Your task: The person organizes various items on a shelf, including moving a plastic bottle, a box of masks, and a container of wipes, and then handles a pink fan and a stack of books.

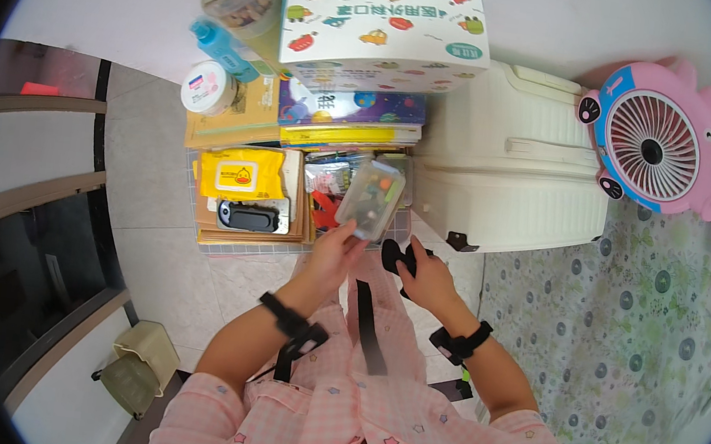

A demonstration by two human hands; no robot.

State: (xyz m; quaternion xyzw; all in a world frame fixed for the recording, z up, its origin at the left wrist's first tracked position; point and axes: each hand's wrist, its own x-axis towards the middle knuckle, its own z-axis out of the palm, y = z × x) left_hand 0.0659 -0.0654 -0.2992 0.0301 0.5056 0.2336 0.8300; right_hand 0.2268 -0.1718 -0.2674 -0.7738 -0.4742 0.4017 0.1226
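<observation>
My left hand (pixel 337 256) grips the near end of a clear plastic box (pixel 371 199) with small coloured items inside, tilted over the stacked things. In my right hand (pixel 431 280) is a black object (pixel 399 258), its kind unclear. Just left of the box are a red item (pixel 325 211) and clear plastic packets (pixel 333 173). Further left, a yellow pack of wipes (pixel 242 174) lies above a dark oblong device in a tray (pixel 249 217). Behind these lie stacked books (pixel 351 116). Black straps circle both wrists.
A white printed mask box (pixel 387 31), a blue bottle (pixel 225 49), a white round tub (pixel 207 88) and a clear food jar (pixel 242 2) stand at the back. On the right are a cream suitcase (pixel 512 174) and a pink fan (pixel 660 142). A beige bin (pixel 150 353) is lower left.
</observation>
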